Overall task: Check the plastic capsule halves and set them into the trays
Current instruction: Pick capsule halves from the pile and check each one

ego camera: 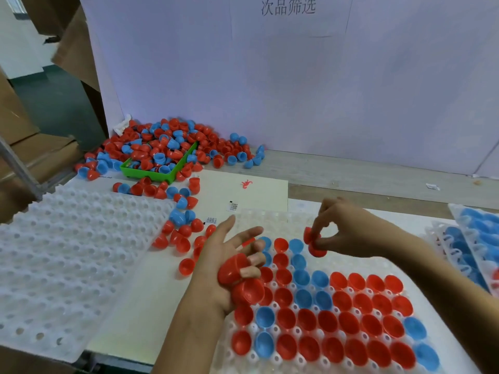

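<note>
White backdrop is rising behind the surface (351,168); the half-filled tray (272,332) is lying directly under both hands; the right hand (348,230), nearer its open far sockets, is pinching red halves (313,242) in curled fingers (322,240); the left hand (229,268) is cupping two red halves (240,279), forefingers spread.

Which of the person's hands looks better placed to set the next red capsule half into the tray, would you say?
Probably the right hand: it pinches a red half directly above the clear tray, near its unfilled far rows. The left hand cradles two red halves in its palm.
</note>
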